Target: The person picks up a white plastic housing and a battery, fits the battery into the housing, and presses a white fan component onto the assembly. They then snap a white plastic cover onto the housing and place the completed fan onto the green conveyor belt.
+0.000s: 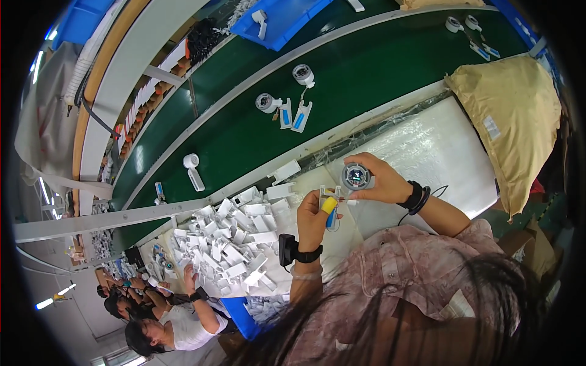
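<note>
My right hand (pixel 387 182) grips a round grey fan head (pixel 356 177), whose dark face shows a small lit display. Close beside it, my left hand (pixel 310 221) holds a white plastic handle shell (pixel 330 191) with a blue cell (pixel 331 221) in it. A yellow cover (pixel 329 204) sits on a digit of that hand. Thin wires seem to run between head and shell, though fingers partly hide them. Left of my hands lies a heap of white plastic shells (pixel 229 241) on the pale worktable (pixel 308 241).
Beyond the table runs a green conveyor belt (pixel 232 137) carrying two opened fan units (pixel 302 76) and a closed one (pixel 191 171). A blue tray (pixel 281 24) stands on its far side. At right sits a large tan bag (pixel 510 122). Co-workers (pixel 189 323) sit at lower left.
</note>
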Demonstrator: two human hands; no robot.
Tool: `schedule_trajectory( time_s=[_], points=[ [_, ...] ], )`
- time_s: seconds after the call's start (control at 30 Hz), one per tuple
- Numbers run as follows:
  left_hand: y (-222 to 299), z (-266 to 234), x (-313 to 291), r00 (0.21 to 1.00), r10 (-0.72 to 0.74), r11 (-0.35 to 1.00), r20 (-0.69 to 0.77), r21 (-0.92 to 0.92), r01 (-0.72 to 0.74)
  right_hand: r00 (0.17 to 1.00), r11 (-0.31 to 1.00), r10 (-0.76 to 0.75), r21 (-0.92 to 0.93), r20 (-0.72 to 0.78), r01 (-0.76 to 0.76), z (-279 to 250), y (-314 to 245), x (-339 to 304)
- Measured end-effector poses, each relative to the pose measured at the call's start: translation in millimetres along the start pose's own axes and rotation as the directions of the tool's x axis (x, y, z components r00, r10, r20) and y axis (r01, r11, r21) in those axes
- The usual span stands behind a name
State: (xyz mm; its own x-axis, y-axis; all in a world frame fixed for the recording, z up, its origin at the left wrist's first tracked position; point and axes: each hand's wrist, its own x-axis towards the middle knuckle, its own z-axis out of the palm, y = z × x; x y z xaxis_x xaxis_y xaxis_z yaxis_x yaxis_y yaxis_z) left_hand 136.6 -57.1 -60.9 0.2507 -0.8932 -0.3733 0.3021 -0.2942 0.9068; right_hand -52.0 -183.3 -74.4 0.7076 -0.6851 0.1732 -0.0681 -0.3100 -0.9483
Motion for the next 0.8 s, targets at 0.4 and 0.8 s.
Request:
schedule_trajectory(
  time_s=[0.4, 0.8],
  points=[
    [-5.5, -8.7, 4.8, 0.999, -0.036, 0.998, 0.038, 0.046, 0.034, 1.000, 1.000, 0.001, -0.014, 0.019, -0.001, 1.6, 2.4, 1.1],
    [-7.4, -10.2, 6.0, 0.995, -0.097, 0.995, 0.023, 0.023, 0.096, 1.000, 0.999, 0.015, -0.034, 0.024, -0.014, 3.6, 6.5, 1.1]
  ],
)
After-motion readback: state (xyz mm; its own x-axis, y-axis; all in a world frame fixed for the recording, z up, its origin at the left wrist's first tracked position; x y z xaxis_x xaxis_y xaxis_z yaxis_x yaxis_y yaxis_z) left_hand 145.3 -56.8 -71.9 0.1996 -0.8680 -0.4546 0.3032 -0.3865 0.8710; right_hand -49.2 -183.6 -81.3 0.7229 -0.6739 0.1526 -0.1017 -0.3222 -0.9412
